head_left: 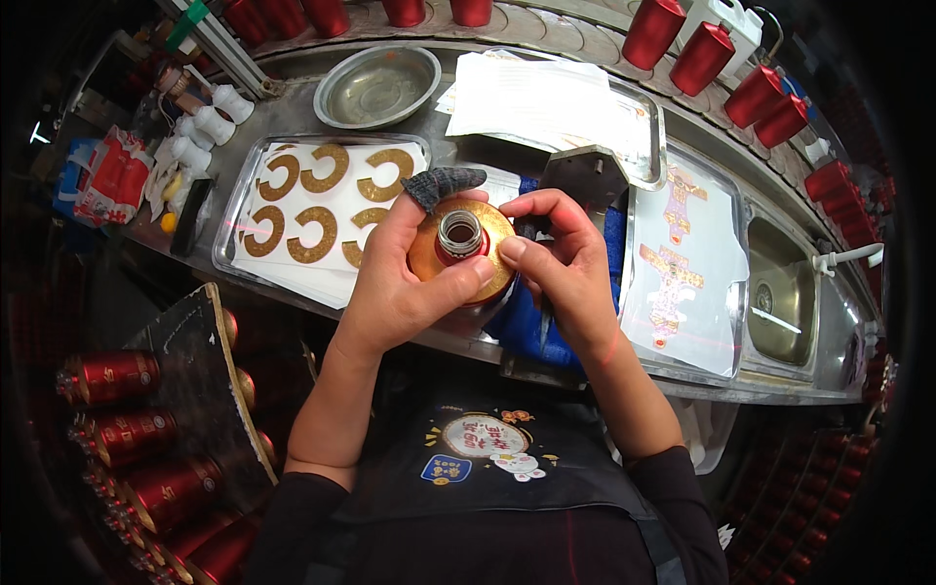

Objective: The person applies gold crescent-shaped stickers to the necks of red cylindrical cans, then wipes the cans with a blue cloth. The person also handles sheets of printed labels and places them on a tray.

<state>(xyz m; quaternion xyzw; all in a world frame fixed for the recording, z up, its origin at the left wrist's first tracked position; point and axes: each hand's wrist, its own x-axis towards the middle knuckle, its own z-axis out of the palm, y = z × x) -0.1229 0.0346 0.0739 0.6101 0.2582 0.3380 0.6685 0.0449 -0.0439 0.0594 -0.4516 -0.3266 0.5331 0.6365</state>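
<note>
In front of me a red bottle (458, 255) stands mouth up, its threaded metal neck (460, 234) uncapped. A gold label (429, 252) curves around its shoulder, like the C-shaped ones on the tray. Wrapped around the bottle's left side is my left hand (400, 283), the thumb on the gold shoulder near the neck. A dark knitted finger cover (441, 185) sits on one of its fingers. My right hand (565, 258) is closed at the right edge, with thumb and forefinger pressing the gold label. The bottle's lower body is mostly hidden.
Left lies a tray (226, 234) of gold C-shaped labels (314, 234); behind it stands a metal bowl (378, 86). A tray of patterned stickers (673, 292) and a sink (785, 292) are right. Red bottles (653, 31) line the curved conveyor; more fill racks below left.
</note>
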